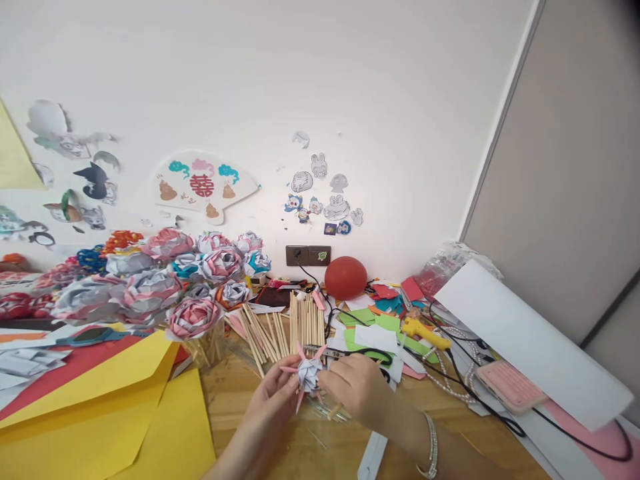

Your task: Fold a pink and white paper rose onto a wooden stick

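Observation:
A small folded paper flower (pixel 310 375), white at its middle with pink pointed petals sticking out, is held up over the table. My left hand (pixel 276 393) grips it from the left between thumb and fingers. At the flower's right side, my right hand (pixel 357 387) has its fingers closed in a pinch against the paper. A short pale wooden stick (pixel 335 411) shows just below the right hand; whether that hand holds it I cannot tell. Behind the hands lie black-handled scissors (pixel 373 355), partly covered by the right hand.
Wooden sticks (pixel 306 323) lie in bunches behind the flower. Finished paper flowers (pixel 195 317) crowd the left, above yellow paper (pixel 90 413). To the right are green paper scraps (pixel 385 323), a yellow glue gun (pixel 425 331), cables and a pink device (pixel 510 385). A red balloon (pixel 345 278) rests by the wall.

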The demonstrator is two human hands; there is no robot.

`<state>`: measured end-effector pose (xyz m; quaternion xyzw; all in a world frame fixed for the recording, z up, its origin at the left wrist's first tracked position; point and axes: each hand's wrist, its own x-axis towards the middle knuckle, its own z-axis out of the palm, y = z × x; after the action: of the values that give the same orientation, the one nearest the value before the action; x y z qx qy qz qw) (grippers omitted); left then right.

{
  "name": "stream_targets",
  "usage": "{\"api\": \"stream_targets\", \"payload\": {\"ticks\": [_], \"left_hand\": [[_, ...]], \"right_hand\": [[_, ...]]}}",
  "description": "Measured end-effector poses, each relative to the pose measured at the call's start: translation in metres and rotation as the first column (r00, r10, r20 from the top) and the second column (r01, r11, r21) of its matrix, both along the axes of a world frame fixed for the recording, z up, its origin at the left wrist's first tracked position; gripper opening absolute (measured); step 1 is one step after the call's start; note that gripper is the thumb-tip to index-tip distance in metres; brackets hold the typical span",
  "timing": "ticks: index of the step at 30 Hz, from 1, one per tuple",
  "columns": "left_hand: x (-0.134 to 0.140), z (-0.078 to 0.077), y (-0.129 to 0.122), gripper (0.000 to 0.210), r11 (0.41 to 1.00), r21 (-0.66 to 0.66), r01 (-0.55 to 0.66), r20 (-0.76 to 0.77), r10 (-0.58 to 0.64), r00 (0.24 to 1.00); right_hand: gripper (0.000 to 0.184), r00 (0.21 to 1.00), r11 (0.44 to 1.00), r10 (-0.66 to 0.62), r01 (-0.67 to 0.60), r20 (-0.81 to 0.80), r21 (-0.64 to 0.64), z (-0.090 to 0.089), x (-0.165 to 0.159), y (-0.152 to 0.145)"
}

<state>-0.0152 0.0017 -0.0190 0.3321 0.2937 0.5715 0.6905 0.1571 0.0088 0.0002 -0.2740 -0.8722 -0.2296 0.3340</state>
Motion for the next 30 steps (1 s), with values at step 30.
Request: {"api": "stream_targets", "payload": {"ticks": [30], "left_hand": [[-0.0055, -0.007, -0.0008, 0.033, 0.992, -0.107, 0.069, -0.109, -0.081, 0.991]], "right_hand": [[0.024, 0.992, 0.954, 0.124, -0.116, 0.014, -0.278, 0.0034, 0.0016, 0.0014]]}}
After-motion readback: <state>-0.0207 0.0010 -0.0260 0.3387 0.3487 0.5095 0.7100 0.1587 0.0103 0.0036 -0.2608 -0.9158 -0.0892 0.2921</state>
